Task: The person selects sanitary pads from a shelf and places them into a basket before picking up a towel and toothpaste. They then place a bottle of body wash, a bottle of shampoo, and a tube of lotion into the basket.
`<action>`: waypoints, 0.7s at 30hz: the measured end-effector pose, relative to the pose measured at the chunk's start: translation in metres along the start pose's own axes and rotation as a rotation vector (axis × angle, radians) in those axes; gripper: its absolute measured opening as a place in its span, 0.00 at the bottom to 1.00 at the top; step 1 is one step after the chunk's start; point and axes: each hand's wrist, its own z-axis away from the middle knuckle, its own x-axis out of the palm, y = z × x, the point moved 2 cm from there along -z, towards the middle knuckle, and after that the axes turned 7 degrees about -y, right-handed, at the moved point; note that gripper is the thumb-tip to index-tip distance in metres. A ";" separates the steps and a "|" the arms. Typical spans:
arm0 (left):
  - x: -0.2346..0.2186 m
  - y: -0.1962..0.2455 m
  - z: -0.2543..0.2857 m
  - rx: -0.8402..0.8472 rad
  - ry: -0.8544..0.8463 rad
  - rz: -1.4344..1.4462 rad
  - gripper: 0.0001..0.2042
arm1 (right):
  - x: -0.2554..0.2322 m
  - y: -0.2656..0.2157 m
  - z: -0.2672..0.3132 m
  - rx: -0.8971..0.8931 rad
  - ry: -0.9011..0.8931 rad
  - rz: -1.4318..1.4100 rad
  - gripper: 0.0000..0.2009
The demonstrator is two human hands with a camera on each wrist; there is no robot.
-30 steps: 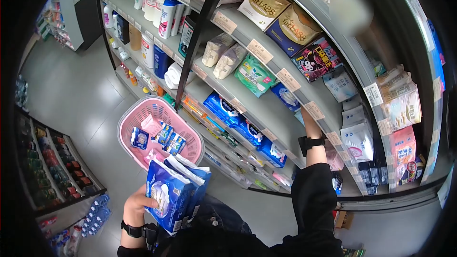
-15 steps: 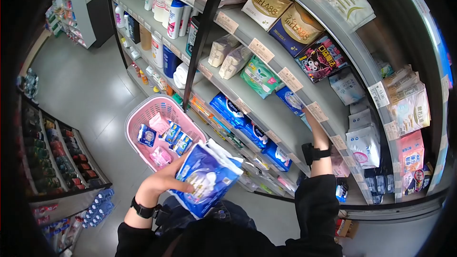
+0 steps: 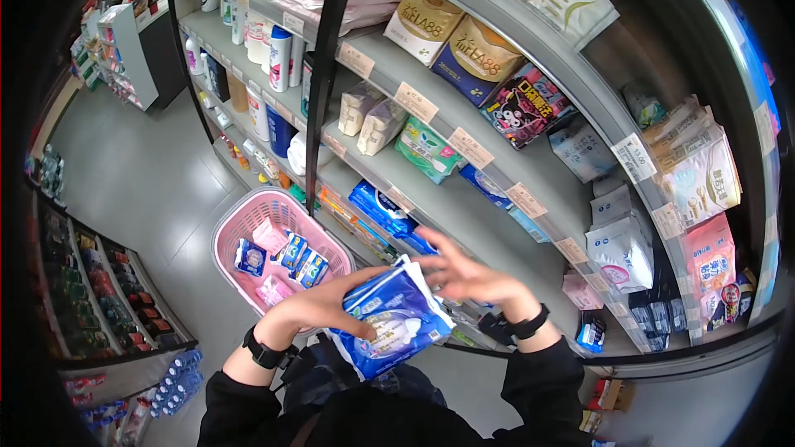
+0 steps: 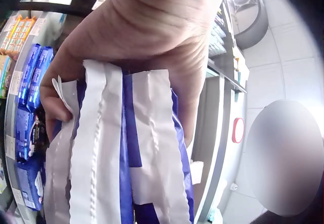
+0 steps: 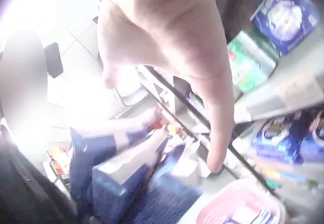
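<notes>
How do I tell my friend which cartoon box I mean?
Start at the big grey shelves. On one, two gold-topped packs, one white below and one dark blue, sit side by side. The cartoon box is next to the dark blue one: black and pink, not gold, with a cartoon face.

The packets (image 3: 396,323) look like glossy plastic film, with crimped, pale matt edges. The pink basket (image 3: 228,258) appears smooth, perforated plastic. The floor (image 3: 124,170) is smooth and softly shiny; the sleeve (image 3: 542,381) looks like matt black cloth.
</notes>
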 end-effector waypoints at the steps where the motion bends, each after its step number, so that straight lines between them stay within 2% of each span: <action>1: 0.000 0.002 -0.008 -0.025 -0.028 -0.065 0.49 | 0.012 -0.006 -0.002 -0.005 -0.024 0.161 0.52; 2: -0.001 0.006 -0.017 -0.049 -0.053 -0.131 0.50 | 0.021 -0.013 -0.002 -0.009 -0.049 0.324 0.51; 3: -0.002 0.009 -0.025 -0.047 -0.058 -0.133 0.50 | 0.019 -0.008 -0.002 -0.010 -0.043 0.326 0.51; 5: -0.001 0.012 -0.039 -0.048 -0.082 -0.257 0.48 | 0.009 0.004 0.000 -0.100 0.020 0.294 0.50; 6: -0.003 0.011 -0.048 -0.048 -0.087 -0.260 0.48 | 0.004 0.005 0.003 -0.056 0.081 0.182 0.44; 8: -0.005 0.009 -0.066 -0.009 -0.059 -0.105 0.46 | -0.006 -0.001 0.014 -0.031 0.171 0.169 0.45; 9: -0.002 0.021 -0.070 -0.018 0.004 -0.125 0.44 | -0.009 -0.003 0.021 -0.065 0.239 0.184 0.44; 12: -0.006 0.035 -0.093 0.027 0.066 -0.248 0.42 | -0.006 -0.013 0.039 -0.171 0.292 0.129 0.43; 14: -0.005 0.041 -0.106 0.037 0.019 -0.261 0.41 | -0.008 -0.013 0.048 -0.182 0.345 0.156 0.41; 16: 0.001 0.051 -0.116 0.138 0.057 -0.394 0.41 | -0.017 -0.013 0.060 -0.150 0.448 0.142 0.39; 18: 0.002 0.044 -0.132 0.181 0.107 -0.379 0.43 | -0.030 -0.009 0.071 -0.238 0.525 0.147 0.37; 20: -0.001 0.041 -0.146 0.401 0.368 -0.377 0.46 | -0.042 -0.001 0.082 -0.302 0.663 0.031 0.35; 21: 0.002 0.044 -0.148 0.447 0.398 -0.302 0.47 | -0.051 0.003 0.084 -0.296 0.676 -0.012 0.32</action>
